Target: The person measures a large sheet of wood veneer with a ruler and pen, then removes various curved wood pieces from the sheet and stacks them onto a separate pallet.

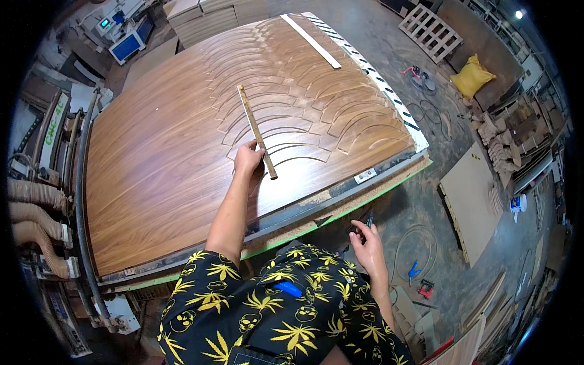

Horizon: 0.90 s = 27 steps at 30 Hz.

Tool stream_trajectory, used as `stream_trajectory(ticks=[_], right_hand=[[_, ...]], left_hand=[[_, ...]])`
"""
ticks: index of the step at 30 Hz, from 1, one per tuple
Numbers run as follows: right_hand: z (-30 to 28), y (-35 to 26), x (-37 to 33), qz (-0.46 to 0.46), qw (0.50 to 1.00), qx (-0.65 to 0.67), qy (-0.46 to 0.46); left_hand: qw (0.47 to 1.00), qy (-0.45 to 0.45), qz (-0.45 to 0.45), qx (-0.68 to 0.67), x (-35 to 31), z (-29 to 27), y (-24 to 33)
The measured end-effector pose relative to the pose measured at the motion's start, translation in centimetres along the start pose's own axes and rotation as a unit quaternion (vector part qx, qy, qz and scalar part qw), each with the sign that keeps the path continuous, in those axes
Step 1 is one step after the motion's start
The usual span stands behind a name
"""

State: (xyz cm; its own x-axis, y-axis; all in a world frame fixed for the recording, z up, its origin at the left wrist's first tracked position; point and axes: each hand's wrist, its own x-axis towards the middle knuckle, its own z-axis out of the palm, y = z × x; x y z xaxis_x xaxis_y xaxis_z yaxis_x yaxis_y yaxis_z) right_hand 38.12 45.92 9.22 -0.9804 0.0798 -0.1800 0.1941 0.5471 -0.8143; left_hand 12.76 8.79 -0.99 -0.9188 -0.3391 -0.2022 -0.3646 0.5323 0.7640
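I'm watching someone in a black shirt with yellow leaf and skull prints (261, 316) lean over a broad, glossy brown wood-grain panel (152, 164), which fills the middle and left of the frame. Their left hand (248, 159), near the centre, has its fingers closed around a long, narrow yellowish-brown strip (254, 125), gripping it below its middle. The strip slants over the panel, its far end up toward the top of the frame and its near end pointing down at the panel's front edge; whether it lies flat on the surface or is held just off it, I can't tell. Around and under it run rows of curved, arc-shaped cuts (298, 148), dusted here and there with pale powder. The right hand (370, 252), right of centre and lower down, is off the panel, thumb and fingers pinched on a slim dark pen-like tool (370, 218) that points upward. A straight, narrow white strip (311, 41) lies on the panel at the top of the frame, near a white band with slanted black marks (365, 67) along the right edge. A plump yellow sack (472, 76) sits at upper right, and ribbed beige hoses (38, 196) bulge at the left.
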Motion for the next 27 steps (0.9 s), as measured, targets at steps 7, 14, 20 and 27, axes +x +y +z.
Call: stream_trajectory(ticks=[7, 14, 20, 27], right_hand=[[-0.20, 0.10, 0.11, -0.002, 1.000, -0.008, 0.001], [-0.31, -0.16, 0.39, -0.005, 1.000, -0.016, -0.003], [-0.51, -0.27, 0.67, -0.008, 1.000, -0.013, -0.006], [-0.57, -0.07, 0.93, -0.012, 1.000, -0.010, -0.010]], left_hand=[[1.000, 0.008, -0.003, 0.010, -0.38, 0.15, 0.66], [1.000, 0.005, -0.003, 0.019, -0.12, 0.12, 0.37], [0.999, -0.004, -0.013, 0.031, -0.43, -0.20, 1.13], [0.999, -0.018, -0.001, 0.032, -0.83, -0.06, 0.77]])
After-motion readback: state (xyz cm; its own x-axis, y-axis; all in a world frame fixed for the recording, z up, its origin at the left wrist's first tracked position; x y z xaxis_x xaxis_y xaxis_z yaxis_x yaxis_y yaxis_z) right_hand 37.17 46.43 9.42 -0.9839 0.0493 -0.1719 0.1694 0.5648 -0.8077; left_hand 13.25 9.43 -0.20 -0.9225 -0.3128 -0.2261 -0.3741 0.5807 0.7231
